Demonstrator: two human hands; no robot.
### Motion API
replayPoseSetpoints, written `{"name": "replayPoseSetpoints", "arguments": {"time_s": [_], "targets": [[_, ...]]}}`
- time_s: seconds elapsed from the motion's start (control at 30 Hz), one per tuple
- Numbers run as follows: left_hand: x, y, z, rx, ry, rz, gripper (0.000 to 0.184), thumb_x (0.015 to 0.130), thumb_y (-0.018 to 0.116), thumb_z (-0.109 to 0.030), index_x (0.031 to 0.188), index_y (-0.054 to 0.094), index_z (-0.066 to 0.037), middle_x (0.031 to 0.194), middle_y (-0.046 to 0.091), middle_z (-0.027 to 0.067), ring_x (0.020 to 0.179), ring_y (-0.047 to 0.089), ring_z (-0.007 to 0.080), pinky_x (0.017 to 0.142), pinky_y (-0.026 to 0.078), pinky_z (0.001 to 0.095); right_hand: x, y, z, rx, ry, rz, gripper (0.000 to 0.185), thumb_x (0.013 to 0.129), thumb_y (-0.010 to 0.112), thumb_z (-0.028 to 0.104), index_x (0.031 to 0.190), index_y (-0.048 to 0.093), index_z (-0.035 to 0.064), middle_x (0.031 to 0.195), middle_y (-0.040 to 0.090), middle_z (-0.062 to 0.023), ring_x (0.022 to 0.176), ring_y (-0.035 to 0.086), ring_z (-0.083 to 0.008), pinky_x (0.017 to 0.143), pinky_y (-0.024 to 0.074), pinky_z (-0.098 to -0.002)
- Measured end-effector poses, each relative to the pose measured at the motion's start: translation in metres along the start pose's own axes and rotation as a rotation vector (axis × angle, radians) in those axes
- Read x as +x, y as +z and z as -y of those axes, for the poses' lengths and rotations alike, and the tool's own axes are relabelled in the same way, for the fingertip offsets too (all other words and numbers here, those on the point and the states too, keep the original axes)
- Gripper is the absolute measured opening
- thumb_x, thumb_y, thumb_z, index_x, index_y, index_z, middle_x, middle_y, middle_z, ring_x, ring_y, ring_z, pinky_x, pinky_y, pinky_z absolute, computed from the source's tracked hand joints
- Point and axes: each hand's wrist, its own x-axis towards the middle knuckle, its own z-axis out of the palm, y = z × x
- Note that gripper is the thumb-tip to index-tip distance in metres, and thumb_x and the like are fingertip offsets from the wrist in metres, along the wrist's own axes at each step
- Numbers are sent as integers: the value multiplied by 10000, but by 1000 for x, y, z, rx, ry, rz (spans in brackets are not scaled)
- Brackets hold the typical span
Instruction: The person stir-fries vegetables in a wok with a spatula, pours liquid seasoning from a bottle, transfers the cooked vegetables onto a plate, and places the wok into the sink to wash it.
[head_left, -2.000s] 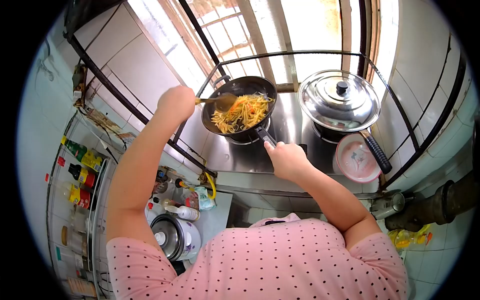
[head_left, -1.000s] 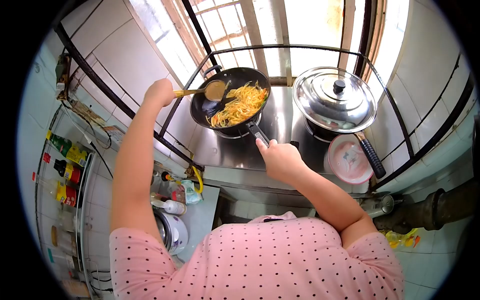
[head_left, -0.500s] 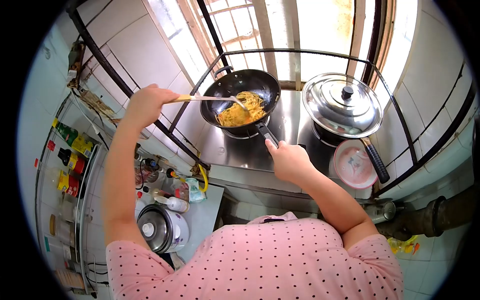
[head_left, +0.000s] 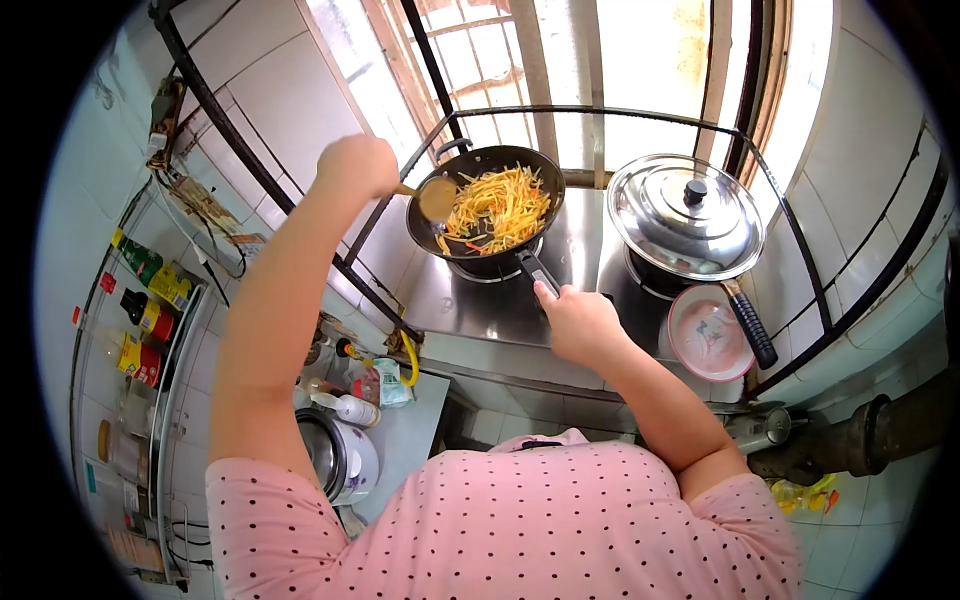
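Over on the left side of the steel cooktop (head_left: 580,255) sits a round black wok (head_left: 552,182), uncovered, holding a loose heap of pale yellow shreds flecked with orange (head_left: 500,208). Most of it lies toward the middle and right, so dark metal shows at the left.

The left hand (head_left: 357,168) has its fingers curled shut around the handle of a long turner, whose broad, rounded head (head_left: 438,199) is inside the wok, at the left edge of the food. The right hand (head_left: 580,322) grips the wok's black handle (head_left: 535,268) on the near side.

To the right, a shiny domed metal lid (head_left: 660,222) with a black knob covers a dark pan, so I can't see what that holds. Just beside it, on the near side, a pink-rimmed round bowl (head_left: 705,335) shows a patterned inside, partly under the pan's ribbed black handle (head_left: 752,325). Near left, a white pot with purple decoration (head_left: 362,465) wears its lid, its contents hidden.
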Motion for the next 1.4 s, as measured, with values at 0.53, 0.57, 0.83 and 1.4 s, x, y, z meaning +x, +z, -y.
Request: {"name": "replayPoseSetpoints", "arguments": {"time_s": [0.53,0.57,0.83,1.4], "targets": [[51,118,48,-740,-6,153,245,743,752,-229,783,682,3,656,650,119,553,629,180,514,499,312,-4,3,-5,79,-42,-57,589,762,572,115,1341,465,115,894,586,-148,689,648,-272,589,516,-372],[49,107,55,-642,3,80,227,733,749,-213,811,692,-8,674,657,132,584,639,202,553,507,326,-4,3,-4,86,-42,-59,578,762,570,117,1333,476,123,899,585,-152,684,647,-273,588,515,-374],[94,114,19,-377,-59,55,268,747,686,-195,978,705,-61,848,685,167,770,668,291,722,514,368,-1,-1,-4,56,-72,53,407,785,554,132,1184,616,184,911,555,-166,680,644,-285,594,516,-376],[-88,32,76,-256,245,-188,275,804,553,-112,1030,697,-176,810,648,130,786,613,324,708,489,422,-2,-1,0,44,-53,34,389,808,554,172,1191,610,203,929,566,-161,721,645,-285,615,522,-381]]}}
